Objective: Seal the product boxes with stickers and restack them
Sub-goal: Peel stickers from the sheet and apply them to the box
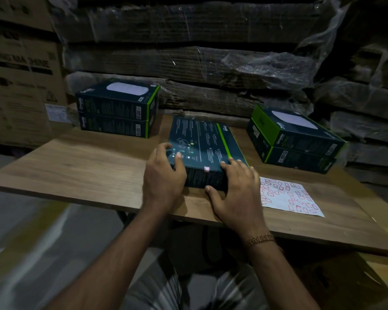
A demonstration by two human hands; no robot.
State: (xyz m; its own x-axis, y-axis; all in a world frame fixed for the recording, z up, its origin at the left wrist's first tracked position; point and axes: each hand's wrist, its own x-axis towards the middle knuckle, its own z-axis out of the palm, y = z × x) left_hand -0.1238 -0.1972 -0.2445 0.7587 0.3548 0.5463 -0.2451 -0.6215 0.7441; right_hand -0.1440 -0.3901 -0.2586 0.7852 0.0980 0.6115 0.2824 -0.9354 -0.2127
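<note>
- Beyond the left hand (164, 177), far left on the counter (76, 166), sits a two-box stack (118, 110).
- Between both hands lies the dark box (202, 148); left hand and right hand (235, 193) grip its near corners, a sticker (206, 168) on its near edge.
- Just right of the right hand lies the sticker sheet (287, 195), another two-box stack (293, 139) beyond it.

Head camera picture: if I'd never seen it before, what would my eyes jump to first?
Probably the two hands in the middle: the left hand and right hand hold a dark box lying flat on the table, with a small sticker on its near edge. Next, the pale sticker sheet to the right of the hands. Then the two-box stacks at the back left and right.
</note>
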